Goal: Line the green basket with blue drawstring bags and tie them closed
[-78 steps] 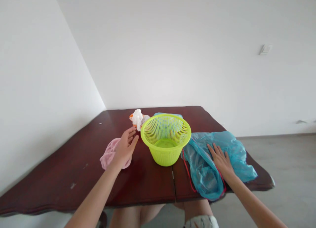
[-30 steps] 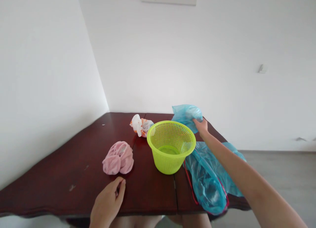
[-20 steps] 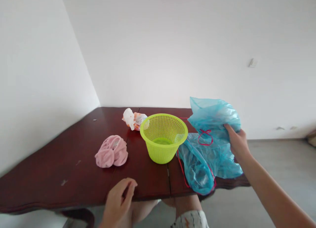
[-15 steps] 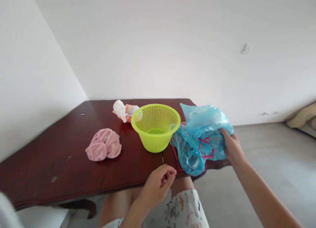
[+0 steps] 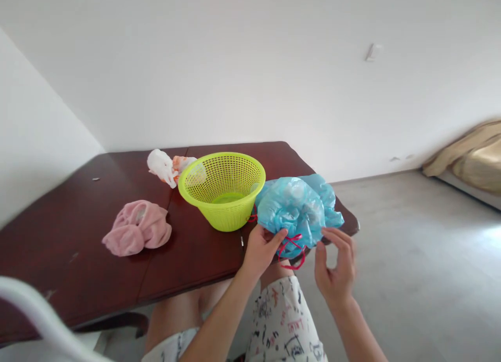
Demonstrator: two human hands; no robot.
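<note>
A crumpled translucent blue plastic bag (image 5: 291, 200) with red drawstrings (image 5: 289, 242) lies bunched at the table's right front corner. Its near left edge is pinched in my left hand (image 5: 260, 249), thumb on top. Close to the bag's right side is my right hand (image 5: 338, 263), thumb and fingers apart, fingertips at the plastic; whether they touch it I cannot tell. A lime-green plastic basket (image 5: 229, 215) stands upright just left of the bag, nothing visible inside.
The dark red wooden table (image 5: 78, 236) also bears a bunched pink cloth (image 5: 139, 229) at left and a white-and-orange plastic bag (image 5: 162, 166) behind the basket. A white curved rail (image 5: 39, 315) crosses the lower left. White walls stand behind and left.
My left hand has come up onto the blue bag and grips its edge. My right hand has let go of the bag's far right side and moved nearer. The bag is more bunched; the view has turned right.
</note>
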